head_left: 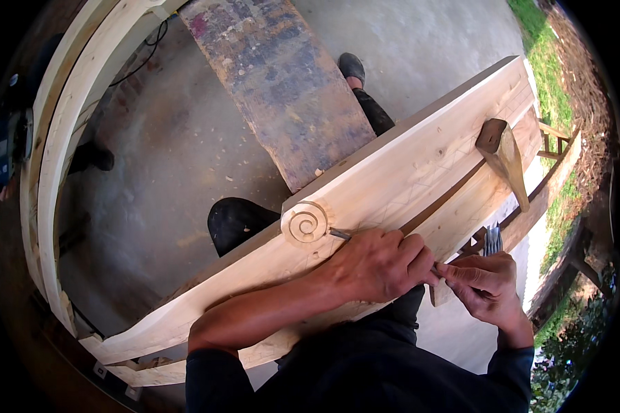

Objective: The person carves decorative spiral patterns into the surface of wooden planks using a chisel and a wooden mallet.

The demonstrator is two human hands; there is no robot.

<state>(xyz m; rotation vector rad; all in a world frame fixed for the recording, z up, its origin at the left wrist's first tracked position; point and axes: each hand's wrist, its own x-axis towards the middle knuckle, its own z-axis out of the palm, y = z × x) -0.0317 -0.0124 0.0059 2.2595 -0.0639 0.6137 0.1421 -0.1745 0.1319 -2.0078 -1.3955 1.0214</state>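
Pale timber plank (420, 172) lies across the knees, bearing a carved spiral (306, 222). Just right of the spiral, the left hand (372, 265) is closed around a chisel (340, 234), steadying its tip; the right hand (486, 286) pinches the handle end. Farther right, a mallet (504, 160) rests within reach.

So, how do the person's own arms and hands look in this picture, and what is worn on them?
Both hands are bare: no gloves, rings or watch show on the left hand or the right hand. Dark, navy-like long sleeves are worn. The left sleeve is pushed up, leaving the forearm uncovered. The right sleeve reaches down to the wrist. No markings show on the cloth.
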